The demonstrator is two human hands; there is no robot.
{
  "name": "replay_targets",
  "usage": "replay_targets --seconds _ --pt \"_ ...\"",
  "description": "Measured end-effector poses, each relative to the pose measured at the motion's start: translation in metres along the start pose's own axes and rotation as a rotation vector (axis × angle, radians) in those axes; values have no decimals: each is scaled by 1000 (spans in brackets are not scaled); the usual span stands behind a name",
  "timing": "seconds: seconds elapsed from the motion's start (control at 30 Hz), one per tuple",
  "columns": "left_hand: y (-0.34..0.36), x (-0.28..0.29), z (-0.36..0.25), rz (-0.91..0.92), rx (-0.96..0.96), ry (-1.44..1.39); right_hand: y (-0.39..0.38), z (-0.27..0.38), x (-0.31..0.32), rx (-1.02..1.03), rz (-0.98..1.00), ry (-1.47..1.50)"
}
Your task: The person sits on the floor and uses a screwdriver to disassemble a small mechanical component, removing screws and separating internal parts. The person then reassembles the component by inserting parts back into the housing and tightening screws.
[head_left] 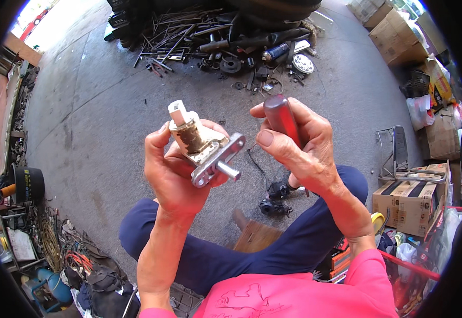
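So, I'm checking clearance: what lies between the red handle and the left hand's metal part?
In the head view, beside the red handle come the thumb and one finger of the right hand, then a gap to the metal part, floor behind.

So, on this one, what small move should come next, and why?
Probably the right hand should bring the red-handled tool closer to the metal part: the left hand holds that part with its flanged end toward the right, and the tool is gripped by its handle, apart from it.
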State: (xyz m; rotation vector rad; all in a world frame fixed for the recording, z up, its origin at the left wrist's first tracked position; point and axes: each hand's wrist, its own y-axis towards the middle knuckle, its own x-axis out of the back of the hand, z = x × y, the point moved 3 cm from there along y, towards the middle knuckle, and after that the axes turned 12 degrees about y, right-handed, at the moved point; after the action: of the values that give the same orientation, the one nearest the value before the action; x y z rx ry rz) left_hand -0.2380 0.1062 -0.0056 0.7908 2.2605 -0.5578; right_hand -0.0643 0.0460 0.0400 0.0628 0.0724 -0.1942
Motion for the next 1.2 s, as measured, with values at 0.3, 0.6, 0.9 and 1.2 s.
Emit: replay_targets --seconds 0.3,0.6,0.9,1.2 --pt "-10 -7 16 123 153 120 0 5 1 -16 117 127" --pt "-9 -9 21 28 -158 731 3 0 -1 464 279 -99" --pt "13 5 26 -277 254 142 -5 4 -6 695 206 -438" --pt "7 -7 31 -111 339 -31 -40 7 -20 893 333 -651"
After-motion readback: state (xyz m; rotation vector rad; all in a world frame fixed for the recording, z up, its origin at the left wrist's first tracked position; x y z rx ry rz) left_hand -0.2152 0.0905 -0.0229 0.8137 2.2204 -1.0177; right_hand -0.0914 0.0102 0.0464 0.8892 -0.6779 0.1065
